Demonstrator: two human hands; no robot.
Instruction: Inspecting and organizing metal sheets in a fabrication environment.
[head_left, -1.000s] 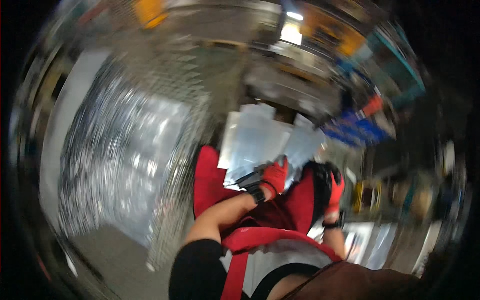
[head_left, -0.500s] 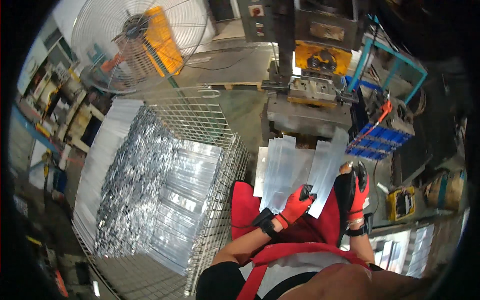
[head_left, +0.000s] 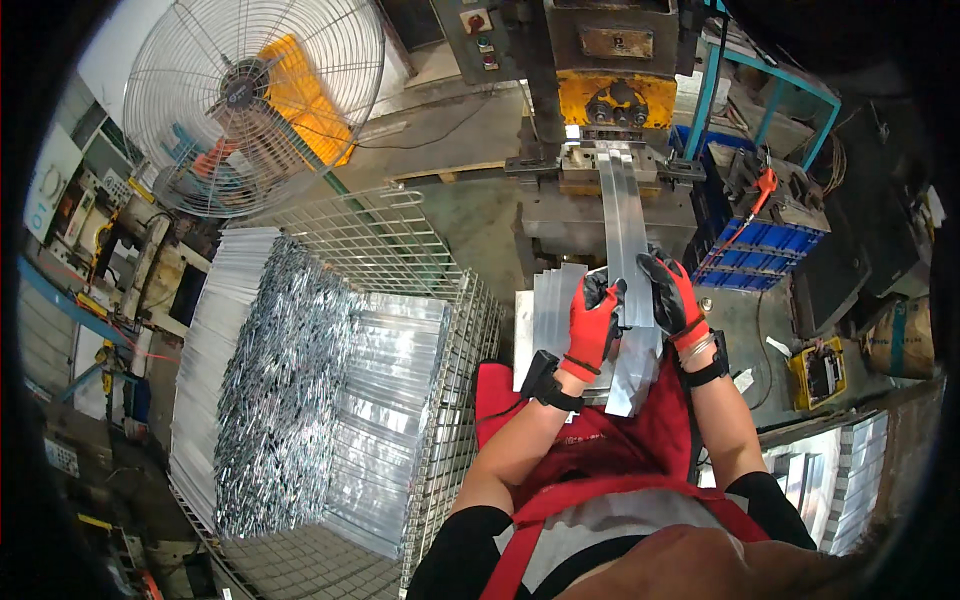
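Observation:
A long, shiny metal strip (head_left: 625,225) stretches away from me, its far end at the die (head_left: 585,165) of a press. My left hand (head_left: 597,312), in a red and black glove, is closed on the strip's left edge near its close end. On the opposite edge my right hand (head_left: 674,296), gloved alike, grips the strip with its fingers curled. Below my hands more metal strips (head_left: 632,375) lie over my red apron. Left of my left hand rests a stack of flat strips (head_left: 555,297).
A wire cage (head_left: 462,340) at left holds many metal strips (head_left: 285,390). Behind it stands a large fan (head_left: 245,95). The press (head_left: 615,95) rises ahead, with a blue crate (head_left: 755,245) to its right. A yellow bin (head_left: 818,372) sits at far right.
Both hands have moved forward and come together on the strip. Its far end now reaches the press die; earlier the strip was tilted in front of my lap, with my right hand apart from it.

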